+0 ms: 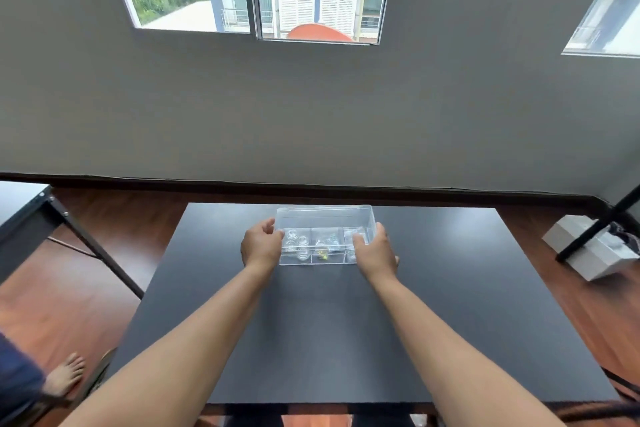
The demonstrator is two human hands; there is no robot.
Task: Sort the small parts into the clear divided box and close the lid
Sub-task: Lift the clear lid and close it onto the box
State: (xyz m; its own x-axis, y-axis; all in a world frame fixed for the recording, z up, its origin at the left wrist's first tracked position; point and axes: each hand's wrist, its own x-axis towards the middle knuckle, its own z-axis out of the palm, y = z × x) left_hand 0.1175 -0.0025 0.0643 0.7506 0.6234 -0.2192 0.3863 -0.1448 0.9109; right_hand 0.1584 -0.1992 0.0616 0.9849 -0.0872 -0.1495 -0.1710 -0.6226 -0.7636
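Clear box point(323, 246) on black table point(346, 322), far centre, long axis left-right; lid point(323, 215) raised at far edge. Left hand point(260, 245) at left end, fingers curled loosely, grip unclear. Right hand point(375, 251) at right end, fingers on box wall

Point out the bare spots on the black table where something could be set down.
The black table is bare between its near edge and the clear divided plastic box, apart from the two forearms crossing it. Wide open strips also lie left of the left hand and right of the right hand. It is crowded only at the box, flanked by both hands.
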